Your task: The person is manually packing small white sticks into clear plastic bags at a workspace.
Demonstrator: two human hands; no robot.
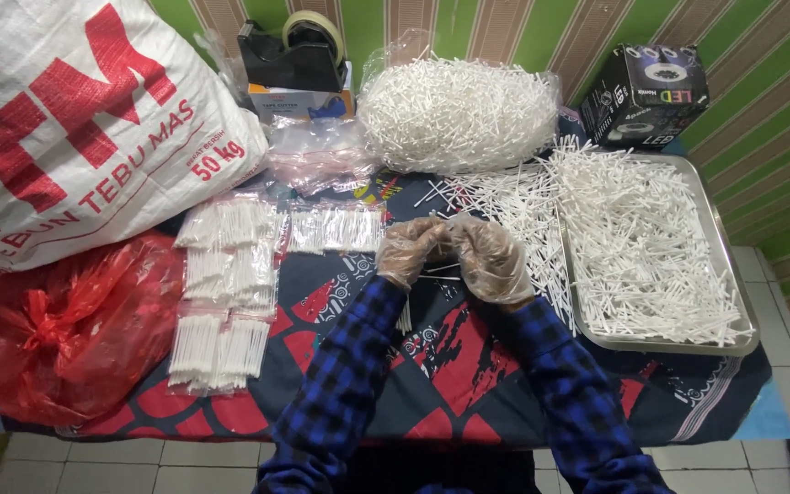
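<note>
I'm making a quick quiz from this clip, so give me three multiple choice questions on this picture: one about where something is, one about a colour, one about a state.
1. Where is the metal tray?
A. to the person's right
B. to the person's left
C. under the white sack

2. What colour is the plastic bag at the near left?
A. blue
B. red
C. yellow

3. How are the hands covered?
A. bare
B. thick work gloves
C. thin clear gloves

Answers: 1 A, it lies on the right, heaped with white sticks. 2 B, it is plainly red. 3 C, clear film covers the left hand and right hand.
</note>
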